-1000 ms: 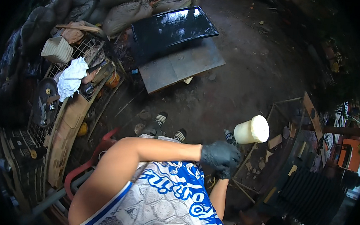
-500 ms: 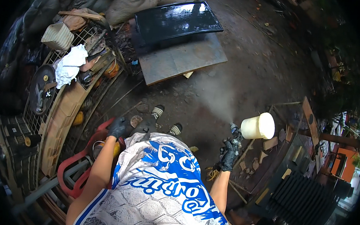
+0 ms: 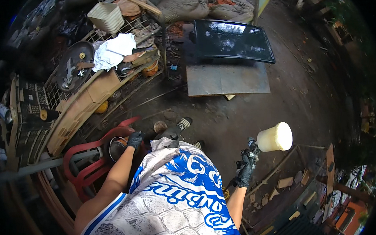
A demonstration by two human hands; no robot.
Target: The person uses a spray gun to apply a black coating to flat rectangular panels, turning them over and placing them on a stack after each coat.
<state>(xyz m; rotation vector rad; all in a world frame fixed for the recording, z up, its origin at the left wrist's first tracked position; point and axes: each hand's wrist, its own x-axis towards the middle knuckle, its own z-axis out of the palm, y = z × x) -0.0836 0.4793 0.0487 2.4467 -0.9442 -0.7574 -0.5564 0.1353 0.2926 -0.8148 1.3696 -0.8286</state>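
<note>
My right hand (image 3: 247, 164), in a black glove, is closed round a spray gun (image 3: 252, 144). The gun carries a pale white cup (image 3: 276, 137), which tilts out to the right. No mist shows at its nozzle. On the left, my black-gloved left hand (image 3: 136, 139) is curled closed beside a red plastic chair (image 3: 76, 153); whatever it may grip is hidden. An open metal can (image 3: 117, 148) stands on the chair just left of that hand. Ahead, beyond both hands, a glossy black panel (image 3: 233, 42) lies over a flat dark board (image 3: 229, 82).
At left stands a wire-mesh rack (image 3: 54, 90) with a white cloth (image 3: 114, 52), a square ribbed basket (image 3: 106, 17) and a round black tray (image 3: 76, 52). Filled sacks (image 3: 184, 8) line the back. Wood scraps (image 3: 284, 182) and a board (image 3: 330, 169) are at right.
The spray mist from the gun is gone. My view has turned, so the panel and rack sit further right in the picture. My right hand still holds the gun; my feet have shifted.
</note>
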